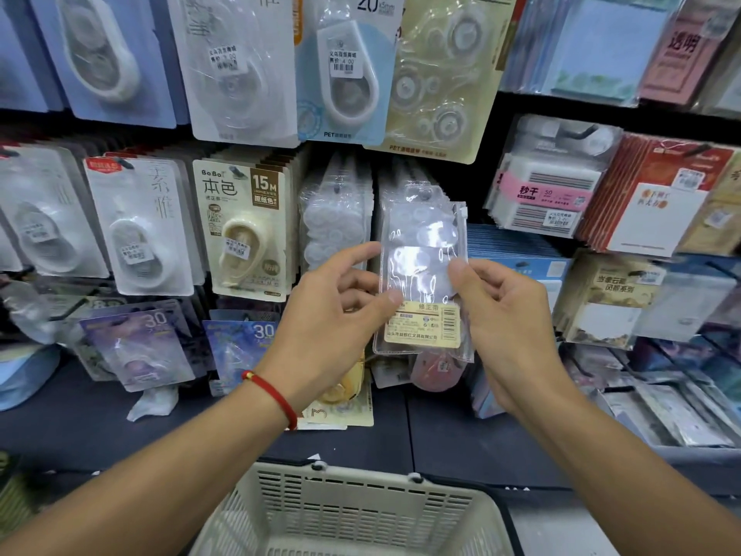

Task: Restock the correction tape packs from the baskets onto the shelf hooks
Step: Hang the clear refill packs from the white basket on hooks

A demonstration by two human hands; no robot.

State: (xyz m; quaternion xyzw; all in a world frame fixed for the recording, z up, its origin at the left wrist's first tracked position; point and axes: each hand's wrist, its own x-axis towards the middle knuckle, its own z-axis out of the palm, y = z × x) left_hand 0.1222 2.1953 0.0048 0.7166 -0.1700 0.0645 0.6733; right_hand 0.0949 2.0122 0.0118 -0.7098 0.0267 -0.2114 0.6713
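I hold a clear plastic correction tape pack (421, 242) with a tan barcode label up against the shelf, both hands on it. My left hand (333, 315), with a red string on its wrist, pinches its lower left edge. On the right edge, my right hand (501, 311) grips it with the thumb on the front. The top of the pack lies over a row of similar clear packs (335, 218) hanging on hooks. A beige plastic basket (361, 511) stands below, at the bottom of the view; its contents are hidden.
Carded correction tapes (244, 230) hang in rows to the left and above. Sticky note pads and stationery packs (545, 194) fill the shelves on the right. A dark shelf ledge (100, 419) runs below the hooks, with loose packs lying on it at the right.
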